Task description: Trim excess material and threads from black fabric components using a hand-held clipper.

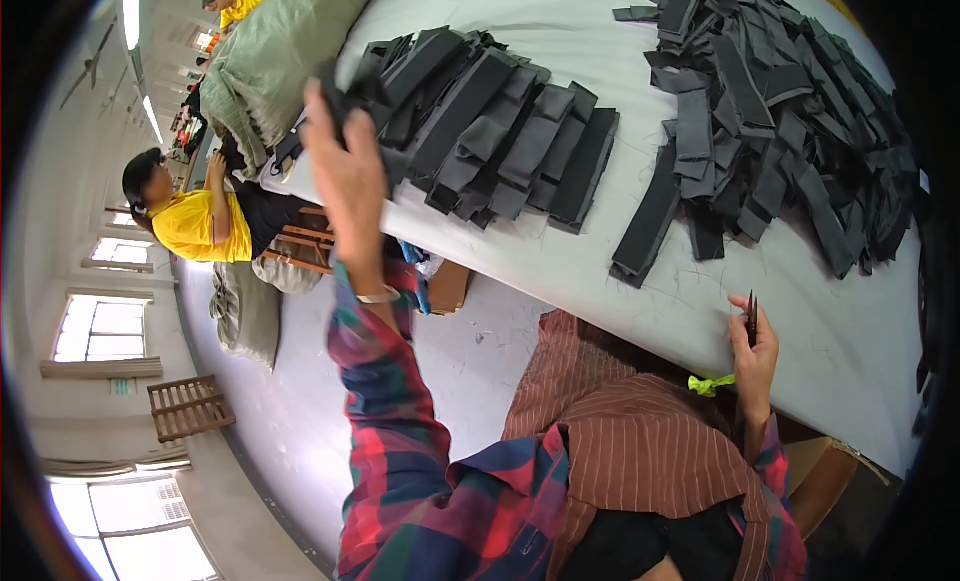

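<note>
My left hand (pixel 347 171) is raised over the far left of the white-covered table, its fingers closed on a dark fabric strip (pixel 338 89) that is smeared by motion. Just right of it lies a row of stacked black and dark grey fabric strips (pixel 470 111), laid side by side and overlapping. At the near edge of the table, my right hand (pixel 757 361) grips small dark thread snips (pixel 752 316) with the points upward. A bright yellow-green knotted ribbon (pixel 710 385) shows beside that hand. Farther right, a large loose heap of similar strips (pixel 770 121) spreads over the table.
The white table (pixel 500 266) carries scattered thread bits. A big pale green sack (pixel 285 61) stands at its far left end. Two people in yellow tops (pixel 205 224) are on the left. Cardboard boxes (pixel 450 286) and a wooden rack (pixel 190 406) are lower down.
</note>
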`<state>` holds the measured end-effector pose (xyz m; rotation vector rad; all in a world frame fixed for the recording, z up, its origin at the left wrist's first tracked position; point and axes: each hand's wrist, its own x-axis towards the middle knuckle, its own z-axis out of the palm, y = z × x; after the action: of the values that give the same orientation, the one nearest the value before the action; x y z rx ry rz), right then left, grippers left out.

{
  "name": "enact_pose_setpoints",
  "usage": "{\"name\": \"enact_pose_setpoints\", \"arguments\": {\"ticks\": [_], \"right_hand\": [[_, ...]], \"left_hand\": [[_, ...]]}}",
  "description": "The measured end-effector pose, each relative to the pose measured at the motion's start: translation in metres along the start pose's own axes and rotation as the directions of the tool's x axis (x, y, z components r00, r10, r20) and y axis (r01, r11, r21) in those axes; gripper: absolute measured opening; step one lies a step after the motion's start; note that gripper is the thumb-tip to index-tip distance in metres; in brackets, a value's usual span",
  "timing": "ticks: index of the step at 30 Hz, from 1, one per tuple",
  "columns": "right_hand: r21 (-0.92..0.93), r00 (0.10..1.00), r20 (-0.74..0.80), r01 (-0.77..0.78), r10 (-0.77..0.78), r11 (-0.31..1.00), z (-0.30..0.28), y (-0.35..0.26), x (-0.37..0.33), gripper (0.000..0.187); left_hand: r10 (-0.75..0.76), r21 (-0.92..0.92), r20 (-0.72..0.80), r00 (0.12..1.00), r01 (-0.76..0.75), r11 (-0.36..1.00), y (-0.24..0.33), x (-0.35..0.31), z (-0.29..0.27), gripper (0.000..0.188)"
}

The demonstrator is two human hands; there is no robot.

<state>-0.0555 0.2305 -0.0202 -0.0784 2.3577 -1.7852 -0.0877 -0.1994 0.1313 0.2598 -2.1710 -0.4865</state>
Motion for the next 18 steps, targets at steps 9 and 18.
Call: {"name": "enact_pose_setpoints", "arguments": {"ticks": [9,18], "right_hand": [[-0.214,0.972,-0.013,0.227,-0.236,0.95,0.013,0.011,-0.001,0.013],[-0.237,0.949,-0.016,0.301,-0.314,0.923,0.015,0.005,0.0,0.02]], "left_hand": [[-0.426,0.695,0.399,0.812,0.035,0.718,-0.117,0.082,0.115,0.069],[-0.349,0.585,0.293,0.89,0.122,0.802,-0.082,0.062,0.114,0.061]]}}
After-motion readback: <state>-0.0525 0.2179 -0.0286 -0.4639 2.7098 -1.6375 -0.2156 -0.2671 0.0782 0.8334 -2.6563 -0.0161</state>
